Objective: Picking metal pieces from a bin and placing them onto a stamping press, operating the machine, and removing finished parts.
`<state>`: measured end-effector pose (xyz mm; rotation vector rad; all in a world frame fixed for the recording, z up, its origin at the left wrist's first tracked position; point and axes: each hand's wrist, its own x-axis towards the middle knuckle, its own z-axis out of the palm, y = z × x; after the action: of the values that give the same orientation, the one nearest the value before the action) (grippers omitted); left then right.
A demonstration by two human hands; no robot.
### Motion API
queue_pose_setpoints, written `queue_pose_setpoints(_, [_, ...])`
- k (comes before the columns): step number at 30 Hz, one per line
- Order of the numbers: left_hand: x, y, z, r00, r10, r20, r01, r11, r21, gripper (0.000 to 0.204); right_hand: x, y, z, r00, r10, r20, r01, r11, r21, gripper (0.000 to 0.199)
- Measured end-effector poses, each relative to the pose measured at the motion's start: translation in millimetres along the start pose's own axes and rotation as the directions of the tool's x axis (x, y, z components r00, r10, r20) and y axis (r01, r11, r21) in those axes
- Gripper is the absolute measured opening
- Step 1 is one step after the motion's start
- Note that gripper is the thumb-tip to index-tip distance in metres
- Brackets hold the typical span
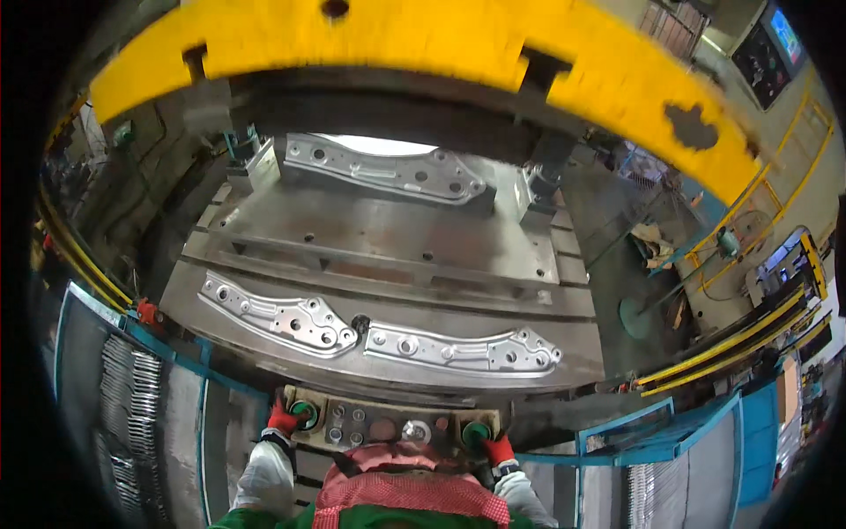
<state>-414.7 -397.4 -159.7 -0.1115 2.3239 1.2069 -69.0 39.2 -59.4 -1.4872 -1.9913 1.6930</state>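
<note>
My left hand [283, 418], in a red glove, lies against the left end of a control panel [371, 428], at a round green button [304, 414]. At the panel's right end, my right hand [499, 450], also red-gloved, touches the edge beside another green button [476, 433]. Both hands are small in the picture, and their fingers are too unclear to tell how they are bent. Beyond the panel, two long stamped metal parts, a left one [280, 319] and a right one [458, 352], lie end to end on the press bed [564, 353]. A third stamped part [388, 172] rests farther back on the die.
A yellow press ram [379, 35] arches above the bed. Blue-framed racks with stacked metal parts [132, 397] stand at left, and another blue rack [652, 441] at right. Yellow rails [731, 344] and a screen [782, 35] are on the right.
</note>
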Motion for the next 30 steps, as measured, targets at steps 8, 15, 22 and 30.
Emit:
queue_pose_setpoints(8, [-48.1, 74.7, -62.0, 0.850, 0.036, -0.525, -0.136, 0.979, -0.153, 0.073, 33.0, -88.0, -65.9, 0.733, -0.411, -0.542, 0.219, 0.897, -0.385, 0.099])
queue_pose_setpoints(15, [-30.3, 345.4, -87.0, 0.359, 0.920, -0.156, -0.709, 0.378, 0.595, 0.074, 69.0, -256.5, -2.3, 0.606, -0.496, 0.622, 0.698, -0.043, -0.715, 0.101])
queue_pose_setpoints(22, [62.8, 586.6, -9.8, 0.067, 0.974, 0.217, -0.641, -0.125, 0.757, 0.066, 85.1, -267.1, 4.2, 0.601, -0.430, 0.673, 0.748, 0.008, -0.663, 0.103])
queue_pose_setpoints(30, [120.5, 649.7, 10.3, 0.052, 0.933, 0.355, -0.660, -0.234, 0.714, 0.018, 99.9, -264.1, 7.3, 0.615, -0.382, 0.690, 0.740, -0.022, -0.672, 0.109])
